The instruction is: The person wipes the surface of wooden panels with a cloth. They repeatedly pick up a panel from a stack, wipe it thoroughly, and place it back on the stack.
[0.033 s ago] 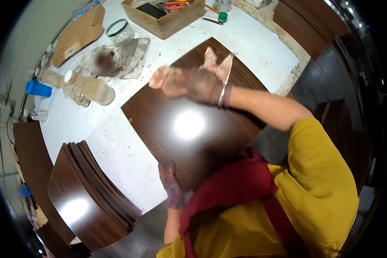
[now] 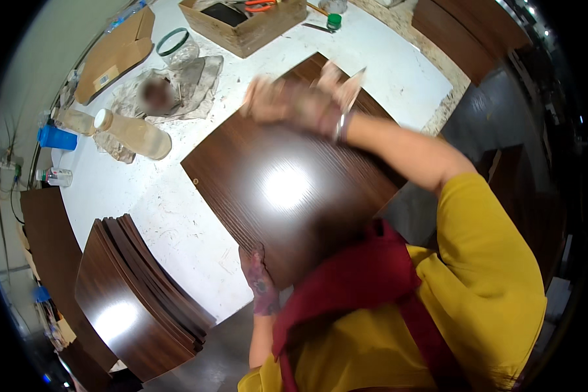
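A dark brown wood-grain panel (image 2: 242, 170) lies at a slant on the white table, its surface shiny with a bright reflection. My left hand (image 2: 260, 281), stained dark, grips the near left edge of the panel, with the thumb on top and the other fingers hidden beneath. Over the far part of the panel is my right hand (image 2: 307, 111), smeared by motion. It is closed on a crumpled pale cloth (image 2: 338, 83), whose ends stick out on both sides of the hand. A metal bracelet circles the right wrist.
Several similar brown panels (image 2: 121, 307) stand stacked at the left. A plastic bottle (image 2: 137, 136), a stained rag with a dark blurred item (image 2: 157, 95), and a clear jar (image 2: 176, 49) sit at the far left. Beyond the panel are a wooden tool box (image 2: 242, 36) and a green-capped container (image 2: 334, 23).
My right hand has moved slightly away from me and to the right with the cloth. My left hand keeps its hold on the panel. The whole view has shifted a little.
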Demonstrator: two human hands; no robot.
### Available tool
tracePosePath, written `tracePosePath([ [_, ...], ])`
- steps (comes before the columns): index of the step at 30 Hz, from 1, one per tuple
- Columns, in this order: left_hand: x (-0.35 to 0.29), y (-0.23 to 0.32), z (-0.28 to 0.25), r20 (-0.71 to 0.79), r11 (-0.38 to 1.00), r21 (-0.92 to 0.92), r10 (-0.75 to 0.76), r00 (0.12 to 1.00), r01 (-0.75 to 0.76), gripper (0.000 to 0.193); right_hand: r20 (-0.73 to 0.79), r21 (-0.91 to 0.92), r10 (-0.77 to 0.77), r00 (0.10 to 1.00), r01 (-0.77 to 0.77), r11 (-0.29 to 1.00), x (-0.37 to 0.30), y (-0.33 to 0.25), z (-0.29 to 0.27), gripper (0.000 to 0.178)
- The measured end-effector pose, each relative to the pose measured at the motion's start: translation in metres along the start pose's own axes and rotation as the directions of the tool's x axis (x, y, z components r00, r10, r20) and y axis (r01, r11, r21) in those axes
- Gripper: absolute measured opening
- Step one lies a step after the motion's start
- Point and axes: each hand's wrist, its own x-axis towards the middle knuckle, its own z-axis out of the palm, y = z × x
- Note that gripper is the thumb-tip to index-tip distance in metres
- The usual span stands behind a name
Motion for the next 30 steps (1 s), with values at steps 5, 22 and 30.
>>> tracePosePath([
  [5,0.038,0.06,0.006,0.189,0.703,0.693,0.04,0.981,-0.162,0.048,0.012,0.479,0.505,0.863,-0.448,0.755,0.016,0.091,-0.056,0.042],
  [22,0.093,0.105,0.051,-0.153,0.981,-0.056,-0.191,0.97,0.184,0.043,0.123,0.301,-0.688,0.715,0.634,0.712,-0.108,-0.11,0.046,0.022],
  [30,0.108,0.062,0.038,-0.174,0.997,0.078,0.017,0.985,-0.004,0.039,0.041,0.111,-0.594,0.803,0.587,0.802,-0.13,-0.072,0.032,0.032],
])
